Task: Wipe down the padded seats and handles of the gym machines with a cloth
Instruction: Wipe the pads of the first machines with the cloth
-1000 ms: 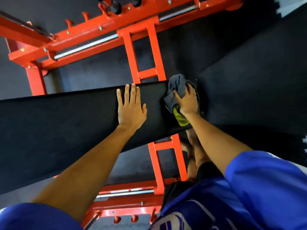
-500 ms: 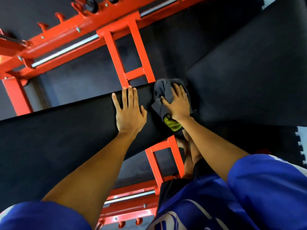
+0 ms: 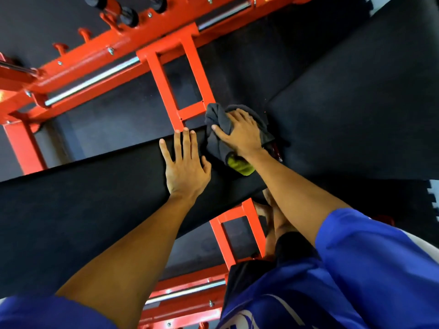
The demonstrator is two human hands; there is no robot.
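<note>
Count: one cloth [image 3: 217, 117], one pad [image 3: 95, 198].
My left hand [image 3: 185, 169]: flat on pad, fingers straight.
My right hand [image 3: 242, 134]: just beside the left, fingers curled over cloth.

The left stretch of the black pad [image 3: 83, 198] runs bare, open to a sweep. Its right end is crowded: the left hand [image 3: 185, 172] lies flat, the right hand [image 3: 240, 134] grips the cloth [image 3: 217, 119] just beside. Orange frame [image 3: 166, 91] bars close off the far edge.
</note>
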